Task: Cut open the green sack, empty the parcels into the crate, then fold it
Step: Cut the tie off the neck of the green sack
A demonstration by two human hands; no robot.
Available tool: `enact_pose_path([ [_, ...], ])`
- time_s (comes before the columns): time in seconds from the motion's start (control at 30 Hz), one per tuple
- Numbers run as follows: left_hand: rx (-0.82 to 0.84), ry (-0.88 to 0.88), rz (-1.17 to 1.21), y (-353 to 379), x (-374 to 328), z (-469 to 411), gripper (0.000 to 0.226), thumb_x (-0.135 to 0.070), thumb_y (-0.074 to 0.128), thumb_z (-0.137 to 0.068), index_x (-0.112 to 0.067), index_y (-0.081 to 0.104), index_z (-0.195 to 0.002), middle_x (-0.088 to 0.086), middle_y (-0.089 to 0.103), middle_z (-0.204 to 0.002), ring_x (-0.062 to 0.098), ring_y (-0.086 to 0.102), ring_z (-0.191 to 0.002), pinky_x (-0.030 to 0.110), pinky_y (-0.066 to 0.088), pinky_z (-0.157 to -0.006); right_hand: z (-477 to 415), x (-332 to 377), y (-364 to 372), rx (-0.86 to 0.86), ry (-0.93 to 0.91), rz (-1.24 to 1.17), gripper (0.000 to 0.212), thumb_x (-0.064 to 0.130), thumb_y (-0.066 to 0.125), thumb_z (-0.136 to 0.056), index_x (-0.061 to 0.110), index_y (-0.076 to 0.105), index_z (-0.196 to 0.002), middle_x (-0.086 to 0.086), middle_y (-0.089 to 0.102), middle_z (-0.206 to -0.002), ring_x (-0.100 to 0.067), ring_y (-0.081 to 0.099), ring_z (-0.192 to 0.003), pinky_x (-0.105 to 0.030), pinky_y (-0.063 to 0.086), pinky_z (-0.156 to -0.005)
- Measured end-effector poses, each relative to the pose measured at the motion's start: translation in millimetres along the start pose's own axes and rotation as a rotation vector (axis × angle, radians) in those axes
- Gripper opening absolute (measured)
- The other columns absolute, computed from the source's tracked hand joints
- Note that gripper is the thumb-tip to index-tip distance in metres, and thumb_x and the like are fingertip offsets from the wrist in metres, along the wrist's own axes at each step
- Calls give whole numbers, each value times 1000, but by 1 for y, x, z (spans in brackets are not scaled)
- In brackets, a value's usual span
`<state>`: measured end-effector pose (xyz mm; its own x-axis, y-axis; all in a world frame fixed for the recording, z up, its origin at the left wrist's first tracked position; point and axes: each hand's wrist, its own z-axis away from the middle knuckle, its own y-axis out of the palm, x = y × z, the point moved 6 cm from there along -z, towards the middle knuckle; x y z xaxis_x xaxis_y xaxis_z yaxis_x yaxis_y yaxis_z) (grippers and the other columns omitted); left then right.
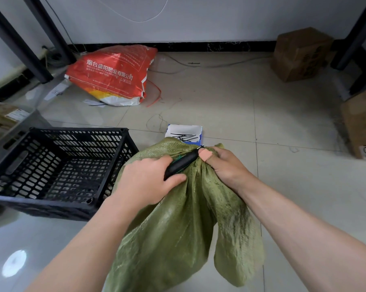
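The green sack [177, 228] was gripped by the right hand [226, 165], a black cutter [182, 162] by the left hand [144, 182]; the thumb [206, 154] beside its blade could be nicked.

Place: a parcel storeroom was indicated.
Floor: glossy pale tiles [220, 98] were laid, and loose cables [220, 65] were left along the wall [199, 17].
Racking: black metal rack legs [41, 72] were seen at both sides.
Stock: cartons [300, 53] were set on the tiles at right, and labelled parcels [5, 116] were shelved at left.
Gear: a black crate [41, 200] and a red sack [112, 74] were set down.
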<state>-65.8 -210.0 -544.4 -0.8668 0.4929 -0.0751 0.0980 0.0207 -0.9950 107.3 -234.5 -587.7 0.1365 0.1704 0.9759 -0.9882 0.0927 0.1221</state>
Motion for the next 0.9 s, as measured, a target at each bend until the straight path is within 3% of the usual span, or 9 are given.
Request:
enact_pose_path([
  [0.17,-203,96,-186,-2,-24,4,45,-53,36,-88,-14,57,-78,2,63,-59,28,61,-44,26,30,-43,-2,-8,-4,-125,21,66,22,30,60,-95,20,72,-81,8,75,-77,-9,68,-73,-27,52,-78],
  [0.23,-132,63,-148,8,-28,8,44,-51,31,-93,-14,54,-87,4,67,-68,31,65,-52,30,36,-46,1,-12,-3,-171,25,73,24,31,58,-96,18,70,-79,7,73,-76,-8,67,-71,-26,51,-75],
  [0.3,-32,-9,-131,15,-31,8,41,-51,27,-98,-16,48,-103,5,70,-89,35,70,-76,35,39,-58,4,-14,-2,-233,16,100,27,31,56,-97,15,68,-78,3,72,-78,-10,66,-71,-25,51,-72],
  [0.37,1,-61,-121,17,-32,7,39,-50,27,-100,-17,44,-110,7,71,-99,36,69,-87,37,38,-64,4,-14,0,-276,15,147,28,33,55,-97,16,68,-79,2,74,-82,-15,69,-78,-29,53,-78],
  [0.53,61,-114,-96,18,-39,4,35,-48,27,-101,-17,43,-108,9,72,-100,38,69,-89,38,36,-64,1,-13,3,-391,78,308,33,40,49,-97,13,66,-89,-7,71,-91,-29,66,-91,-37,52,-86],
  [0.77,55,-88,-139,11,-51,-3,31,-43,30,-101,-16,45,-109,9,72,-99,37,69,-89,36,34,-61,3,-1,-3,-495,142,538,45,39,40,-100,2,64,-105,-12,55,-93,-35,56,-104,-31,37,-77],
  [0.9,84,-107,-131,11,-56,-8,26,-36,32,-101,-16,47,-110,9,71,-103,36,68,-93,36,33,-63,1,0,-4,-522,219,548,48,36,36,-102,-3,62,-113,-20,57,-117,-38,53,-116,-35,40,-92],
])
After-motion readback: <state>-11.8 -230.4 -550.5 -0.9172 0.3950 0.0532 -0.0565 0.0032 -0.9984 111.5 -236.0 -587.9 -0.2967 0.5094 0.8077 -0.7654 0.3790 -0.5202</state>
